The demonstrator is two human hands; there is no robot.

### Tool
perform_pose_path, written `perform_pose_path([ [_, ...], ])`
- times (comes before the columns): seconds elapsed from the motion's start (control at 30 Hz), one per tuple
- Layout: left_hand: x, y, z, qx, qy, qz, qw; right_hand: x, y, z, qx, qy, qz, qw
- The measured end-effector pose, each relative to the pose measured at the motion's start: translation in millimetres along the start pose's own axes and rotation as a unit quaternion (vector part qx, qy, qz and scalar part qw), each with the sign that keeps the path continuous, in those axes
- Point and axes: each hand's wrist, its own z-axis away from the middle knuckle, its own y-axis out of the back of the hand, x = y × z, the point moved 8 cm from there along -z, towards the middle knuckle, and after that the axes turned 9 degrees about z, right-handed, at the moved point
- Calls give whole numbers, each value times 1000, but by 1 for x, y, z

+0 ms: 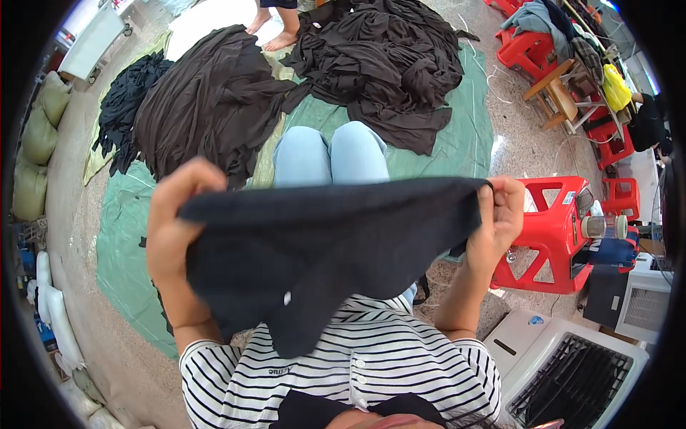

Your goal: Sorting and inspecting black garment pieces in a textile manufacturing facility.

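Observation:
A black garment (321, 250), shaped like a pair of briefs, is stretched sideways between my hands above my lap. Its upper edge runs nearly straight, a narrower part hangs down in the middle, and a small white spot shows low on the cloth. My left hand (179, 218), blurred by motion, grips the left end with thumb and fingers. At the other end, my right hand (498, 211) pinches the upper corner, fingers curled. Behind the cloth are my knees in light blue jeans (332, 154).
Large heaps of dark cloth (214, 93) (386, 64) lie on green sheeting (128, 250) ahead. A person's bare feet (280, 41) stand beyond. To my right are a red stool (547, 232) with a clear jar (604, 227) and a white air cooler (529, 336). Stuffed sacks (36, 157) line the left.

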Motion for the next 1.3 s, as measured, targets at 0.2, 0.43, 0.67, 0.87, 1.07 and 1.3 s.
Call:
perform_pose_path([
  [0.2,-116,13,-64,75,-179,-502,843,126,-13,4,-89,-62,431,896],
  [0.43,-170,-39,0,107,-191,-314,924,183,-41,45,-223,-92,373,896],
  [0.67,-188,-40,25,150,-134,-237,950,102,-130,40,-403,74,124,904],
  [0.87,-205,-40,33,145,-50,-168,974,103,-139,56,-355,193,393,826],
  [1.07,-201,-42,30,135,-134,-231,954,120,-116,40,-290,134,213,923],
  [1.3,-191,-59,30,121,-144,-286,939,107,-72,16,-84,-63,-101,989],
])
